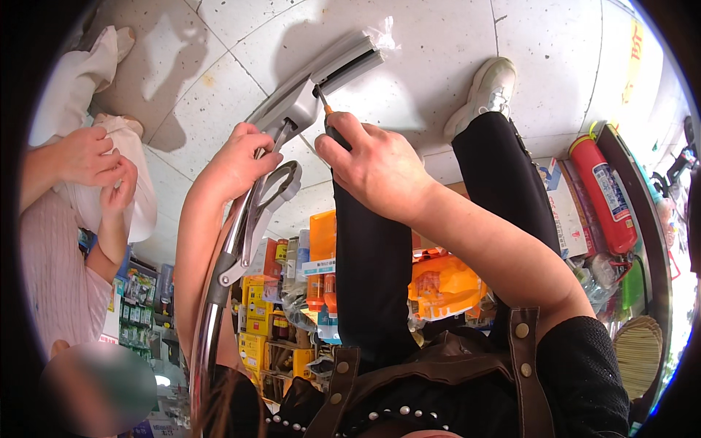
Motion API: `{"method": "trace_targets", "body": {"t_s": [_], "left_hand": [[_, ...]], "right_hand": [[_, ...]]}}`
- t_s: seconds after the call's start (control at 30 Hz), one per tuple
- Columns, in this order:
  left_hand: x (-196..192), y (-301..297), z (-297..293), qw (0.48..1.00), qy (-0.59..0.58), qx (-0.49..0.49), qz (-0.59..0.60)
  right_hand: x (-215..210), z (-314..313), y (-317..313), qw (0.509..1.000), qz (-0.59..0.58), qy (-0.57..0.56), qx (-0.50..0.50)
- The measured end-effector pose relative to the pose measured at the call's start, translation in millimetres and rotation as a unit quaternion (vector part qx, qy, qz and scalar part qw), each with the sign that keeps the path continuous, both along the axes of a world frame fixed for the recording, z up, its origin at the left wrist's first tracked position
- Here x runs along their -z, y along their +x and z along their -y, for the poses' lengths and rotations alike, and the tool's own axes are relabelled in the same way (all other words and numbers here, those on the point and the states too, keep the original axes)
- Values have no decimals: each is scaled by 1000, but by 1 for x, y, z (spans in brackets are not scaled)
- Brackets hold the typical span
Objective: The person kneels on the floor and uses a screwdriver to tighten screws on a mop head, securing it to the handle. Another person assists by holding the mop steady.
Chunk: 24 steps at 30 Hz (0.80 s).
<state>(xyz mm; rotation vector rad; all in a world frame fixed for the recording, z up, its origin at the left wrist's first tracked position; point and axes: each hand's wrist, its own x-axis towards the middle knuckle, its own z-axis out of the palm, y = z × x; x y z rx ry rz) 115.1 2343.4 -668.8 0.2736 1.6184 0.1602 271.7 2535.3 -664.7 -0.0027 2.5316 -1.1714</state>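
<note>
Two hands worked on a long silver metal tool (252, 212) held up over a pale tiled floor (438, 44). The left hand (237, 160) was wrapped around the tool's shaft beside its looped lever, fingers curled tight. The right hand (376, 168) was closed around a dark-handled screwdriver (330, 120), whose tip met the tool's grey head (288, 109) just below a flat bar in clear plastic wrap (350, 62). Beneath the forearms stood the person's dark trouser leg (372, 270) and white shoe (485, 91), with stacked yellow and orange boxes (255, 314) and an orange bag (445, 285) behind. A red fire extinguisher (602, 193) lay near the floor's right edge. At the left edge, another person's hands (98, 168) were clasped together.
</note>
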Motion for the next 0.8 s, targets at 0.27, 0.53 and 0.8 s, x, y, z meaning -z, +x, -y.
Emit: {"method": "trace_targets", "body": {"t_s": [0.27, 0.53, 0.8], "left_hand": [[2, 6, 5, 1000, 23, 5, -19], [8, 12, 6, 999, -35, -4, 9], [8, 19, 6, 999, -1, -42, 8]], "right_hand": [[0, 8, -4, 999, 17, -7, 34], [-3, 15, 4, 1000, 15, -1, 25], [-1, 16, 9, 999, 2, -17, 44]]}}
